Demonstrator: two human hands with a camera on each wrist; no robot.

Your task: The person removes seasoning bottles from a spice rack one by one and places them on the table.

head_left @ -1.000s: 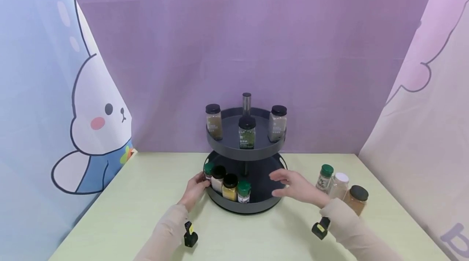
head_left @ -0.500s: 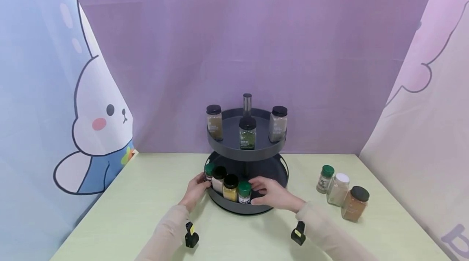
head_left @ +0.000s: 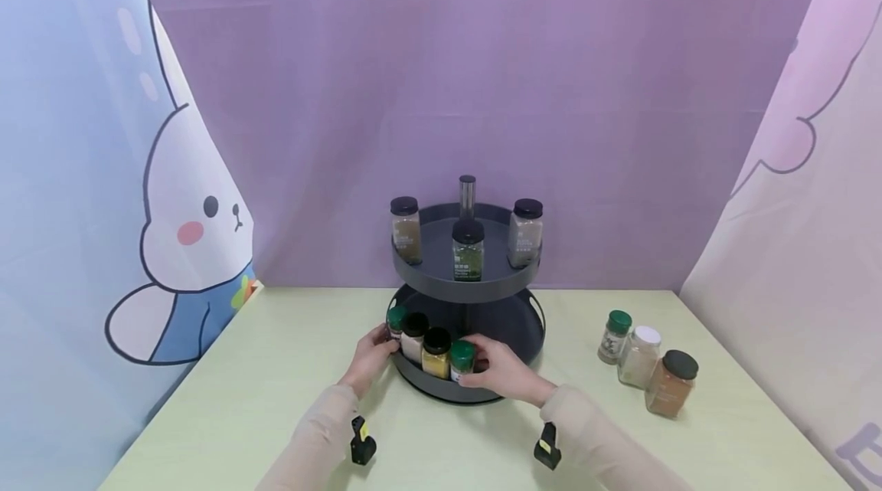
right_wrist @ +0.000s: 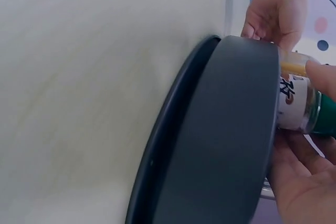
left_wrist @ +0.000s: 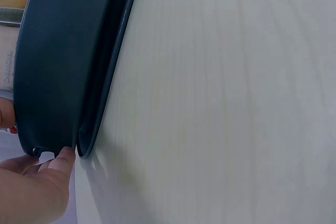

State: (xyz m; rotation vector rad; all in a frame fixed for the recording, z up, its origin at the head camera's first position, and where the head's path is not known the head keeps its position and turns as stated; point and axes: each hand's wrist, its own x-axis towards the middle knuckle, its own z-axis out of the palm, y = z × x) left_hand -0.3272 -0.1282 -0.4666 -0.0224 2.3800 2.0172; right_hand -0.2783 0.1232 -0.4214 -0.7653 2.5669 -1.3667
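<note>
My right hand (head_left: 508, 373) holds a green-capped spice jar (head_left: 462, 354) at the front of the lower tray (head_left: 432, 385) of a dark two-tier turntable. In the right wrist view, thumb and fingers lie on either side of that jar (right_wrist: 295, 103), which has a white label. My left hand (head_left: 368, 365) grips the lower tray's left rim, its fingertips at the handle cutout in the left wrist view. Close to its thumb stands another green-capped jar (head_left: 396, 318). Between the hands, two black-capped jars stand in the row, one pale (head_left: 413, 342), one yellow (head_left: 436, 357).
Three black-capped jars stand on the upper tray (head_left: 458, 290), including one of green herbs (head_left: 468, 255). On the table's right are a green-capped jar (head_left: 615, 338), a white-capped jar (head_left: 638, 359) and a brown-filled jar (head_left: 671, 387). A purple curtain (head_left: 441, 93) hangs behind.
My right hand has moved left from above the lower tray's right side to the front green-capped jar and closed on it. The left hand has stayed on the rim.
</note>
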